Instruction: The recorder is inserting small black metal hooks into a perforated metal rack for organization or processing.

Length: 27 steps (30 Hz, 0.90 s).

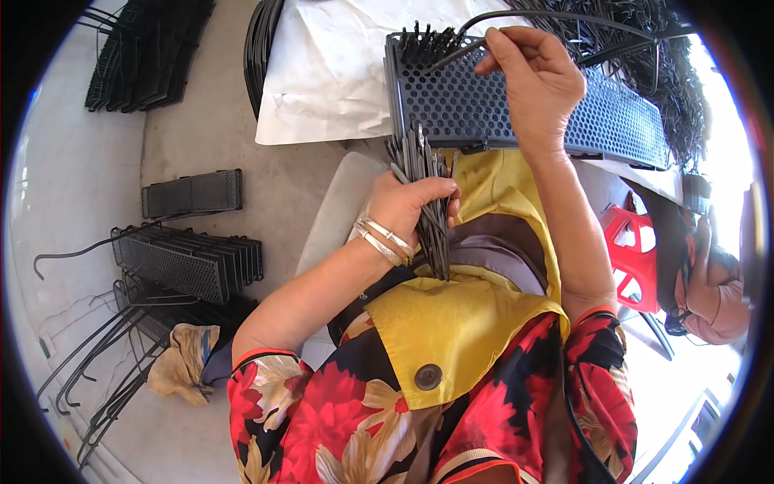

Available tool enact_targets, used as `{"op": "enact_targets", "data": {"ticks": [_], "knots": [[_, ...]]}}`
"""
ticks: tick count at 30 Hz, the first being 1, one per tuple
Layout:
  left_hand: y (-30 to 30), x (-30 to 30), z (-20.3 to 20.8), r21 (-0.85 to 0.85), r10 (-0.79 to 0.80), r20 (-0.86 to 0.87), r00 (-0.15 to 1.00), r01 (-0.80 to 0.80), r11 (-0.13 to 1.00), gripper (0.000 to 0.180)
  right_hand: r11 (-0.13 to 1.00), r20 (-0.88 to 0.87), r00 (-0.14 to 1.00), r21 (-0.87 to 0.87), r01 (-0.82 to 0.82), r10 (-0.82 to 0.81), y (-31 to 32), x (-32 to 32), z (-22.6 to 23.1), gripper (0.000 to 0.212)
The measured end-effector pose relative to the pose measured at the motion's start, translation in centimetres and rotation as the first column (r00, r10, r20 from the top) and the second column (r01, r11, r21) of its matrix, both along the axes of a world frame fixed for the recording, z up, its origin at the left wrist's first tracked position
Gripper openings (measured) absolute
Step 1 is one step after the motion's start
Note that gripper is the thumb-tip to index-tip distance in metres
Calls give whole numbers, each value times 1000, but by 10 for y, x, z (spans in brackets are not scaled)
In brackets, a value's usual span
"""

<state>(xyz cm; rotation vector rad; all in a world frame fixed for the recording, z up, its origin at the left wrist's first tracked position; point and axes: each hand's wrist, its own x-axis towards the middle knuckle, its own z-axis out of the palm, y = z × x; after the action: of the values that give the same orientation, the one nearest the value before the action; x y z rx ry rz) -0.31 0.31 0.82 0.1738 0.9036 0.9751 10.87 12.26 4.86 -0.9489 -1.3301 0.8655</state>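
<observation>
My left hand (401, 202) is closed around an upright bundle of thin black strips (417, 155), whose ends stick out above and below the fist. A black perforated panel (516, 109) lies across the table edge in front of me. Over it my right hand (542, 93) pinches a thin black strip (458, 56) between thumb and fingertips; the strip slants down to the left toward the panel. Dark strip ends (427, 44) cluster at the panel's far left corner. A curved black rod (556, 14) arches behind my right hand.
A heap of loose black strips (677, 97) lies at the far right of the table, white sheeting (322, 73) at its left. Stacked black racks (185, 258) with long hooks stand on the floor at left. A red stool (633, 250) and another person (713, 294) are at right.
</observation>
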Motion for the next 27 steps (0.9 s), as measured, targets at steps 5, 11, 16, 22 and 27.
{"op": "enact_targets", "data": {"ticks": [5,11,16,22,27], "knots": [[-1,1,5,-12,47,-10,999,-47,999,10,997,97,995,73,-39,32,4,-18,-12,11],[-3,0,2,-20,45,17,999,-45,999,11,954,323,944,299,-37,-65,12,-21,-16,9],[-4,2,2,-35,81,-4,997,-82,996,11,901,572,820,364,-235,-17,13,-23,-17,10],[-3,7,3,-62,162,2,987,-161,985,9,899,857,515,237,-369,-14,23,-28,-18,7],[-2,4,0,-47,140,68,988,-137,990,13,953,720,692,171,-251,53,-2,-11,-12,16]]}}
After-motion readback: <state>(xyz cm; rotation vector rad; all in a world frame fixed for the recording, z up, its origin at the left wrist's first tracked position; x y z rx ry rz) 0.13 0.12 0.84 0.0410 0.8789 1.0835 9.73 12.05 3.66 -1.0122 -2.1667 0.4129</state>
